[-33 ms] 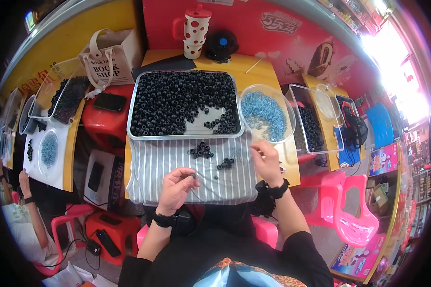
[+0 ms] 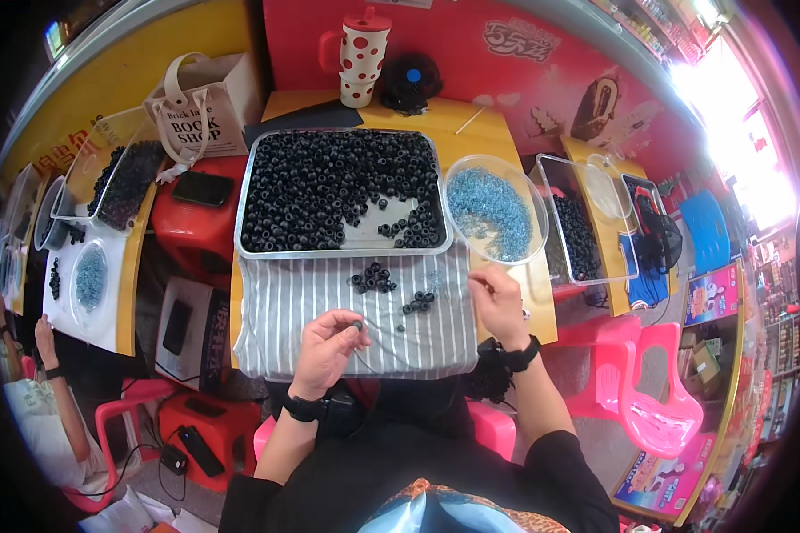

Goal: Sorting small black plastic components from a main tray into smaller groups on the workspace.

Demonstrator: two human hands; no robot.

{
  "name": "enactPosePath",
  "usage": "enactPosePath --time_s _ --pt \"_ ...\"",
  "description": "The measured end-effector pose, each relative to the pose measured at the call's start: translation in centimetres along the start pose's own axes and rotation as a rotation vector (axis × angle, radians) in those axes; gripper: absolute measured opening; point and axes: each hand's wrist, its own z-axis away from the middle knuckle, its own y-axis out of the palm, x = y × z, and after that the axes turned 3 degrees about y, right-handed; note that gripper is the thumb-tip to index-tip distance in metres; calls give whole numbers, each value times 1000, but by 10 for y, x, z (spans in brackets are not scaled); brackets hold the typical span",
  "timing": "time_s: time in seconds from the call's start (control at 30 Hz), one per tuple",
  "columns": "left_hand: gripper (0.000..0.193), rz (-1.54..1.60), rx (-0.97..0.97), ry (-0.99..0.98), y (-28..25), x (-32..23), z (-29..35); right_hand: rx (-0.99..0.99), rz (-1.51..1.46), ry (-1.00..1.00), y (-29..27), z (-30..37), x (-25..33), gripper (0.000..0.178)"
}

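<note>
My left hand [image 2: 327, 349] is closed in a pinch on a black bead [image 2: 358, 326] above the striped cloth [image 2: 276, 311]. A thin dark line, perhaps a thread, trails from near those fingertips. Held over the cloth's right edge, my right hand [image 2: 501, 306] has thumb and fingers pressed together; what they hold, if anything, is too small to make out. Between the hands lie two small groups of black beads [image 2: 373, 278], with a stray one nearer me. Behind them stands a metal tray [image 2: 369, 238] heaped with black beads, next to a round clear tub [image 2: 482, 251] of small blue beads.
A spotted tumbler [image 2: 364, 58] and a black fan-like object [image 2: 412, 84] stand at the table's back. At left are a red stool [image 2: 182, 231] with a phone, and a co-worker's arm [image 2: 67, 400]. A clear bin [image 2: 587, 275] and pink chair [image 2: 653, 391] are at right.
My right hand has shifted very slightly right and toward me, away from the tub. My left hand and the beads look the same.
</note>
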Motion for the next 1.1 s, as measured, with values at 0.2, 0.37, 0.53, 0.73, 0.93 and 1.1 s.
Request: enactPosePath --time_s 0.2,0.37,0.53,0.73,0.93,1.1 --pt "18 -40 -5 -10 -1 1 -1 45 58 101 -11 45 4 14" --pt "22 -4 -25 -64 8 0 0 96 277 -41 -2 40 21 18" --pt "19 71 26 -134 23 1 6 105 356 -49 5 36 18 9" --pt "21 115 66 -160 22 10 4 86 92 66 11 41 28 6" --pt "21 140 33 -195 16 16 6 148 -291 -117 48 45 86 12" --pt "19 138 3 -189 20 11 8 172 -280 -142 63 48 92 11"
